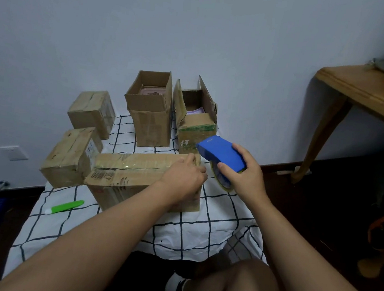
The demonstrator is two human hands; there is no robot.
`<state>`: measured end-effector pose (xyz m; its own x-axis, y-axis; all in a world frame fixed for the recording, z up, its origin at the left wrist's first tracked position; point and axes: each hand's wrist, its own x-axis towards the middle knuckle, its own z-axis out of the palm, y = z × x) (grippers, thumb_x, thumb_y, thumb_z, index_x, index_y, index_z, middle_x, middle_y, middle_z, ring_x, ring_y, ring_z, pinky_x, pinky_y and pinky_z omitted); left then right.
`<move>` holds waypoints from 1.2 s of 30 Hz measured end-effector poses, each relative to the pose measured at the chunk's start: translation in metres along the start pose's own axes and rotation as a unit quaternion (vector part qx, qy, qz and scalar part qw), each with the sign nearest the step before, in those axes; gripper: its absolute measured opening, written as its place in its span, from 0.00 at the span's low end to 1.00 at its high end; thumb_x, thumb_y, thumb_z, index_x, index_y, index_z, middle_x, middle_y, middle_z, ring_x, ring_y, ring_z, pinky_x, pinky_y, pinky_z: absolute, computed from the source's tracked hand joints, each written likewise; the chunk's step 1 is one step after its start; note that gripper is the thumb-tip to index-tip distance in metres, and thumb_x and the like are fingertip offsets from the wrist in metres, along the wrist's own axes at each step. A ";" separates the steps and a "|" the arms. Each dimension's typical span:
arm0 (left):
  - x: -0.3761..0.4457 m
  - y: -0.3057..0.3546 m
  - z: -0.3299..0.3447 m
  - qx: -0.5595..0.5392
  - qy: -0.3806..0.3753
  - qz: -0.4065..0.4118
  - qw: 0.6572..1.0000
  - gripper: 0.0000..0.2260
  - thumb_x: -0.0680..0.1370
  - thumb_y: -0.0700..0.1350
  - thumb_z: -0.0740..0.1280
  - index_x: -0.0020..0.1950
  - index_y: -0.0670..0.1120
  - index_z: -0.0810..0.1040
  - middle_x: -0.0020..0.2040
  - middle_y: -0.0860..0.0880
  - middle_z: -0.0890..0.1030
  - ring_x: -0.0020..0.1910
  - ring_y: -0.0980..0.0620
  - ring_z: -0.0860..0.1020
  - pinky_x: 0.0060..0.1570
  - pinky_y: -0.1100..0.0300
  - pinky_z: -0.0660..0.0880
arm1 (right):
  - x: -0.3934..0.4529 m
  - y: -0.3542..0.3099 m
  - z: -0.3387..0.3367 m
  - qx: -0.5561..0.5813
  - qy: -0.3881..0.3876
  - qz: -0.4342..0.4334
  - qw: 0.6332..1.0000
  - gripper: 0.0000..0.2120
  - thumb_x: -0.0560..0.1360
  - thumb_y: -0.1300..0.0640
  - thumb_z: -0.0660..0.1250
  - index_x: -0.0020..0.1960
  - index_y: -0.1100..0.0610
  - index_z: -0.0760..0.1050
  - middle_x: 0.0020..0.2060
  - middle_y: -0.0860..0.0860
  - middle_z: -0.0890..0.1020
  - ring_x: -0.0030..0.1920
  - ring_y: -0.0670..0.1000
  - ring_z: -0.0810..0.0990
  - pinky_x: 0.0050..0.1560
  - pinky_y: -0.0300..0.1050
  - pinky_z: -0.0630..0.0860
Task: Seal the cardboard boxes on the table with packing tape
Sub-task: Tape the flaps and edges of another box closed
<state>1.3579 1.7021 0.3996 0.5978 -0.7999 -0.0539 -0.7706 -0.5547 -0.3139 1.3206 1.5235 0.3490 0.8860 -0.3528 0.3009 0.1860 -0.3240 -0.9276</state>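
A long flat cardboard box (127,174) lies in front of me on the checked cloth, with shiny tape along its top seam. My left hand (183,175) rests on the box's right end, fingers curled over the edge. My right hand (244,176) grips a blue tape dispenser (220,152) just right of the box, with the tape roll (221,181) below it. Two open boxes stand behind: a tall one (151,111) and one with green print (196,124). Two closed taped boxes (70,157) (92,111) sit at the left.
A green and white pen-like tool (66,206) lies on the white checked cloth (201,228) at the front left. A wooden table (365,87) stands at the right over dark floor. My knees are at the bottom of the view.
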 end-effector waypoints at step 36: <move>-0.139 0.006 0.058 -0.270 0.247 -0.206 0.907 0.22 0.76 0.49 0.70 0.67 0.40 0.75 0.66 0.42 0.75 0.73 0.38 0.65 0.63 0.46 0.72 | 0.002 -0.077 0.093 0.179 -0.038 0.058 0.981 0.20 0.69 0.44 0.72 0.58 0.49 0.77 0.58 0.53 0.79 0.53 0.48 0.81 0.48 0.37 0.76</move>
<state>1.2826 1.8235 0.3502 0.7906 -0.4300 0.4360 -0.5799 -0.7544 0.3075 1.3473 1.6291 0.4005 0.9367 -0.2980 0.1836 0.2071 0.0490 -0.9771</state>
